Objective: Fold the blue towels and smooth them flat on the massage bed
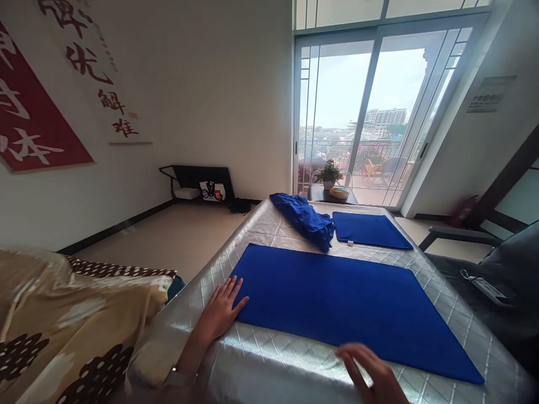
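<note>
A large blue cloth (337, 292) lies flat across a table with a silver quilted cover (290, 345). My left hand (223, 303) rests flat on the cloth's left edge, its fingers stretched out. Near the cloth's front edge is my right hand (370, 370), slightly blurred, with its fingers bent and apart from the thumb; nothing shows in it. Farther back lies a smaller folded blue cloth (370, 229) with a white tag on its near edge. Beside that one sits a crumpled blue cloth (305, 219).
A sofa with a patterned brown cover (96, 325) stands at left. At right is a dark armchair (505, 269) with a white power strip (486, 289) on it. Behind the table, a potted plant (329, 175) stands on a small dark table before the glass sliding door (337, 101).
</note>
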A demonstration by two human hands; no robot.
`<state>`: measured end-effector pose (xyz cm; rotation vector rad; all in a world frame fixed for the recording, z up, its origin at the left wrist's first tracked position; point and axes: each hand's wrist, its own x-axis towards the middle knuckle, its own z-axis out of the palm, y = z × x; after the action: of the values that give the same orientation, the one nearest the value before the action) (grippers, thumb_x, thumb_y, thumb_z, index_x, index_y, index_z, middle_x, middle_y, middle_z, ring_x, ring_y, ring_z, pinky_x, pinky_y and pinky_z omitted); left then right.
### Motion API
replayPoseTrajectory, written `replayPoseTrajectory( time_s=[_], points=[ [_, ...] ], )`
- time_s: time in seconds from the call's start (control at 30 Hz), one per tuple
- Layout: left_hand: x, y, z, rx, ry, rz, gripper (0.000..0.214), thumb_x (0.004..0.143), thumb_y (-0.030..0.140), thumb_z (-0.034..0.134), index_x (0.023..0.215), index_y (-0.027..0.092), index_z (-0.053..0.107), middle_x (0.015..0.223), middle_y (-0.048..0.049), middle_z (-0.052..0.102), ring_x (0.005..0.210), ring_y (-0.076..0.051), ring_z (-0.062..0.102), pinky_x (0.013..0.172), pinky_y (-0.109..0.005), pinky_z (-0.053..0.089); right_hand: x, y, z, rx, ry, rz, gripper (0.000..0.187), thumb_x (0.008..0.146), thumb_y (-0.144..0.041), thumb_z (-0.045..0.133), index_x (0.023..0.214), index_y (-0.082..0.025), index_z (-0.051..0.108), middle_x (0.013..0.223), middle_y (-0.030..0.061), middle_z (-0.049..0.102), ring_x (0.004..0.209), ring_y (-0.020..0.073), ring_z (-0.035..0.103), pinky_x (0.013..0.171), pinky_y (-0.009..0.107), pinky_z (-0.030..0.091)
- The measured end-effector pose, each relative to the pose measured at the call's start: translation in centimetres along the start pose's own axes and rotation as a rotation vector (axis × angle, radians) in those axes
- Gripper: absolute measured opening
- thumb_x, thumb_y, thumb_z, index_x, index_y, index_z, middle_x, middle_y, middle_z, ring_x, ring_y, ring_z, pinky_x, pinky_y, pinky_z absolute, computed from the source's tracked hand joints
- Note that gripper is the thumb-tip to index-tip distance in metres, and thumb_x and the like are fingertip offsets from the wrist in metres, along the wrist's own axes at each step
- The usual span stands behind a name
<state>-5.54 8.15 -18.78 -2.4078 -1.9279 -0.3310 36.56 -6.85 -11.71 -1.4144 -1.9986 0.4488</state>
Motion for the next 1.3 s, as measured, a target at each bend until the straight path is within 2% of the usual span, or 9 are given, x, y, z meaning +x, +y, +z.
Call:
replayPoseTrajectory(
  time_s=[0.07,0.23,0.33,0.5,0.63,0.73,0.93,1.03,1.3],
  points=[
    [-0.1,-0.1,-0.3,0.008,-0.032,-0.003,0.076,0.101,0.068,0.028,0.159,0.02,0.026,0.165,-0.0101,0.023,0.153,-0.028,0.022,0.124,-0.053,0.018,3.3,0.5,0.4,-0.072,-0.041,0.053,0.046,0.102,-0.05,0.037,0.128,-0.027,0.066,0.132,0.0083,0.067,0.127,0.0251,0.059,0.105,0.042,0.052],
    [0.6,1.6,-1.5,0.026,-0.06,-0.06,0.082,0.099,0.071,0.023,0.158,0.014,0.029,0.164,-0.0152,0.023,0.152,-0.03,0.022,0.123,-0.055,0.019,9.1,1.4,1.7,-0.324,-0.256,0.151,0.071,0.101,-0.058,0.026,0.156,-0.013,0.034,0.163,0.0091,0.026,0.152,0.0244,0.019,0.125,0.048,0.02],
    [2.3,6.7,-2.6,-0.041,-0.102,0.044,0.082,0.101,0.069,0.019,0.158,0.012,0.029,0.164,-0.0168,0.022,0.152,-0.03,0.023,0.122,-0.05,0.023,9.9,1.9,3.5,-0.433,-0.308,0.221,0.072,0.102,-0.055,0.019,0.158,-0.01,0.024,0.165,0.0079,0.015,0.153,0.0211,0.01,0.126,0.044,0.012],
    [5.8,18.7,-2.8,-0.17,-0.155,0.583,0.07,0.104,0.062,0.018,0.16,0.021,0.025,0.165,-0.0077,0.026,0.153,-0.02,0.021,0.125,-0.038,0.018,9.4,2.6,5.8,-0.523,-0.305,0.256,0.068,0.102,-0.049,0.015,0.159,-0.01,0.021,0.166,0.0076,0.011,0.154,0.0205,0.006,0.126,0.044,0.006],
    [6.9,22.2,-1.3,-0.202,-0.152,0.646,0.068,0.105,0.06,0.016,0.161,0.021,0.02,0.166,-0.0068,0.022,0.154,-0.02,0.016,0.126,-0.04,0.012,8.8,3.6,5.3,-0.513,-0.29,0.247,0.068,0.101,-0.046,0.017,0.159,-0.01,0.025,0.166,0.0086,0.016,0.154,0.0213,0.009,0.126,0.045,0.008],
    [6.6,18.9,-0.3,-0.181,-0.187,0.555,0.069,0.105,0.06,0.016,0.161,0.022,0.018,0.166,-0.0058,0.019,0.155,-0.022,0.014,0.126,-0.043,0.012,6.9,6.9,3.0,-0.549,-0.236,0.286,0.073,0.099,-0.053,0.018,0.158,-0.011,0.028,0.166,0.0085,0.02,0.154,0.0231,0.014,0.125,0.048,0.012],
    [4.4,4.9,0.1,-0.067,-0.152,0.194,0.069,0.104,0.063,0.022,0.16,0.023,0.02,0.166,-0.0073,0.021,0.154,-0.027,0.018,0.124,-0.05,0.018,-1.4,20.4,-4.9,-0.668,-0.041,0.426,0.074,0.087,-0.051,0.021,0.142,-0.017,0.057,0.16,0.0108,0.038,0.152,0.0297,0.023,0.123,0.055,0.017],
    [3.3,0.2,0.1,-0.018,-0.096,0.031,0.07,0.103,0.062,0.025,0.16,0.021,0.023,0.165,-0.0108,0.022,0.153,-0.029,0.02,0.122,-0.053,0.021,-4.3,25.1,-7.4,-0.62,0.027,0.514,0.083,0.084,-0.06,0.021,0.147,-0.015,0.052,0.16,0.0115,0.038,0.151,0.0279,0.025,0.123,0.052,0.023],
    [2.7,-0.4,0.0,-0.054,-0.063,0.009,0.074,0.102,0.066,0.026,0.16,0.019,0.024,0.165,-0.0135,0.023,0.152,-0.029,0.022,0.122,-0.053,0.023,-5.2,27.1,-8.2,-0.533,0.053,0.503,0.093,0.078,-0.066,0.023,0.155,-0.018,0.039,0.155,0.0144,0.046,0.147,0.0308,0.034,0.122,0.053,0.027]
  ],
)
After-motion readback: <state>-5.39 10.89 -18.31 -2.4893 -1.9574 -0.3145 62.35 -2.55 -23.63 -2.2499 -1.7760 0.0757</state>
